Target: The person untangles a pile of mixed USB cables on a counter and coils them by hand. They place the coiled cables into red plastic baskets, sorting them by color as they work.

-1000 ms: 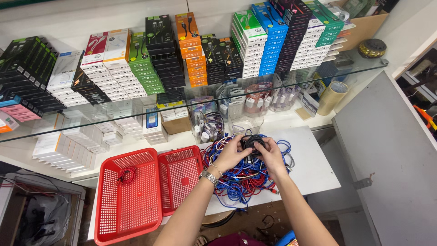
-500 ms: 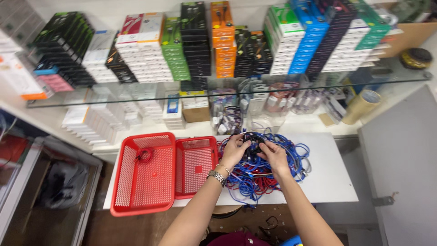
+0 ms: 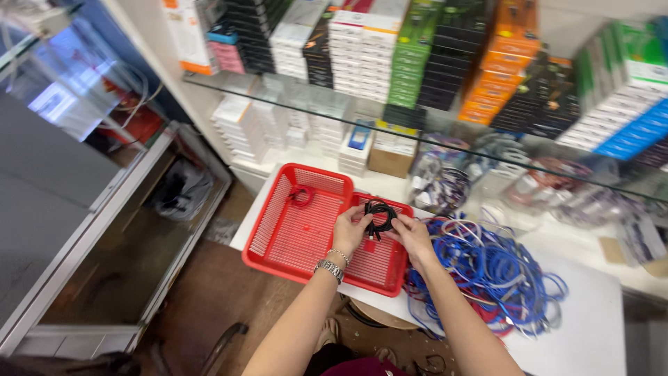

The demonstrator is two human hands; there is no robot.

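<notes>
Two hands hold one small black coiled cable (image 3: 380,217) above the smaller of two red baskets. A second ago the same hands worked the black coil over the heap of blue cables (image 3: 497,273); half a second ago they were still there. Now they have moved left, and the coil hangs over the small basket (image 3: 379,268), no longer over the heap. The view has also swung left and closer, so more of the floor and a glass door on the left shows than before. The left hand (image 3: 349,231) is closed on the coil's left edge, thumb and fingers pinching it, palm turned inward, with a metal watch (image 3: 328,268) and a thin bracelet on the wrist. The right hand (image 3: 412,237) is closed on the coil's right edge in the same pinch, fingers pointing left toward the other hand. Both forearms rise from the bottom of the frame and meet at the coil. The large basket (image 3: 296,233) sits touching the small one on its left, on the white bench (image 3: 591,327); a small dark red coil (image 3: 300,196) lies near its back wall. The blue cables lie piled on the bench just right of the small basket, beside the right forearm. Behind, a glass shelf (image 3: 445,143) carries stacks of coloured boxes, blurred.
</notes>
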